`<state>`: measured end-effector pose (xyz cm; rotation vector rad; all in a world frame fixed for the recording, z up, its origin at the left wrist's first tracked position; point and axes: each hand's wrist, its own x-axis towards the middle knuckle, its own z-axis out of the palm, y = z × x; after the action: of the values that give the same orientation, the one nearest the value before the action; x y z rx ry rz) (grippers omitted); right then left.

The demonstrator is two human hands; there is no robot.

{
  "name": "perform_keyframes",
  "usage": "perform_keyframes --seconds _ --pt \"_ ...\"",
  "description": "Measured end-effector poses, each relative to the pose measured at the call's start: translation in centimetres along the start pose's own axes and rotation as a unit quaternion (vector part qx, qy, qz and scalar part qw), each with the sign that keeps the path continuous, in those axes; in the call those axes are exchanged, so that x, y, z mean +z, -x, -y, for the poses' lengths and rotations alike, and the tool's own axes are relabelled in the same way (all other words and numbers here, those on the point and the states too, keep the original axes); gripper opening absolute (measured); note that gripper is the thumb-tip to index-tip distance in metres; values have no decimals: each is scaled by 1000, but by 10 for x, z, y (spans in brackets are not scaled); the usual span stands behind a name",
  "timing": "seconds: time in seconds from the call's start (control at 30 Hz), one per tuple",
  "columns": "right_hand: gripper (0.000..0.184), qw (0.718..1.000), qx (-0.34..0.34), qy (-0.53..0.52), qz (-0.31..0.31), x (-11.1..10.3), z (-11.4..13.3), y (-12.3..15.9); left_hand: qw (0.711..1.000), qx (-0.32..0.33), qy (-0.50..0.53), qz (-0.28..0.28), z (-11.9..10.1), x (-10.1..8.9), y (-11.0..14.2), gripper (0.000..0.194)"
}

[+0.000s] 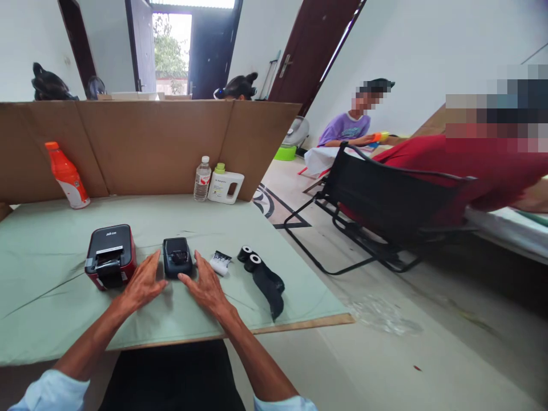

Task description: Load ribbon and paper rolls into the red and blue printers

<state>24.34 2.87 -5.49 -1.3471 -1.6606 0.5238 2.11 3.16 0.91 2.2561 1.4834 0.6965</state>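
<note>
My left hand lies flat on the pale green tabletop, fingers stretched out, just left of a small dark blue device. On the other side of that device my right hand rests open too, fingers spread. Neither hand grips anything. A red and black label printer sits to the left of my left hand. To the right of my right hand lie a small white and black part and two black ribbon rolls with a loose black strip trailing toward the table edge.
A cardboard screen stands along the table's back. Against it are an orange bottle, a clear water bottle and a white jug. A black folding chair stands on the floor to the right, with people seated beyond.
</note>
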Motion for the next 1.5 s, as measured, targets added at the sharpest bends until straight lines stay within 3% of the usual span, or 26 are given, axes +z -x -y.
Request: perform_keyframes --seconds 0.13,0.33,0.67,1.07,1.5 --pt "77 999 -36 -26 8 3 2 2 998 5 63 13 1 7 -17 88" --pt "68 997 -51 -56 8 -1 12 4 997 -6 73 -14 -3 10 -12 86" --pt "65 997 -25 -78 1 0 13 6 998 16 65 12 6 -6 -19 86" --pt "51 993 -50 -104 -10 -2 10 3 996 22 89 -18 3 -3 -31 35" --pt "45 990 -22 -138 9 -12 15 -9 990 31 116 -79 0 2 -49 22"
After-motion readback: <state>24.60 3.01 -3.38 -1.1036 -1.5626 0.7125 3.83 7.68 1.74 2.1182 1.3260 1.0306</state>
